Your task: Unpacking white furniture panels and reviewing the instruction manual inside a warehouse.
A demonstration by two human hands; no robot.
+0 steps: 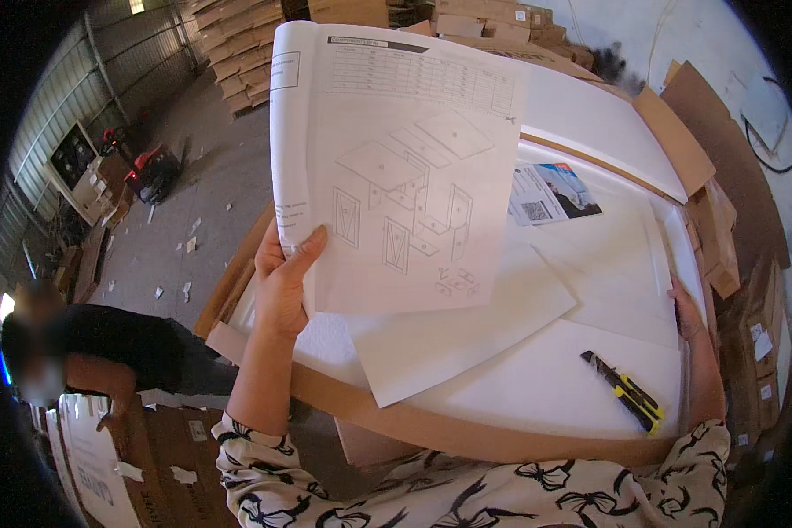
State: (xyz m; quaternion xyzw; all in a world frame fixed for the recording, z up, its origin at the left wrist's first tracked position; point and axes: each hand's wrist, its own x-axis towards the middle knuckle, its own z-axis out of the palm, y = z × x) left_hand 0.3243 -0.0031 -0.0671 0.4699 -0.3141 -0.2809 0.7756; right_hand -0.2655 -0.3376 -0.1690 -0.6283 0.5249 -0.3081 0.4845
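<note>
From the head view, your left hand (283, 280) holds the instruction sheet (394, 167) up in front of you, its grip pinched on the lower left edge with the thumb across the printed face and the fingers behind. The sheet stands nearly upright above the open carton, showing line drawings of furniture panels and a parts table along the top. It looks to be thin paper: very light, limp, easily creased or torn, and already curling at the top left. Held by one edge it will likely sag, so a hold along the side, near the middle of its height, should keep it flattest.

Your right hand (688, 315) rests on the right rim of the white foam sheet (546, 378) that lies in the cardboard carton (466, 433); whether its fingers are curled over the edge or merely laid there, you cannot tell. A yellow and black utility knife (627, 392) lies on the foam near that hand, not touching it. A printed leaflet (550, 194) lies further back on the foam. Another person (106, 352) bends over a box at lower left.
</note>
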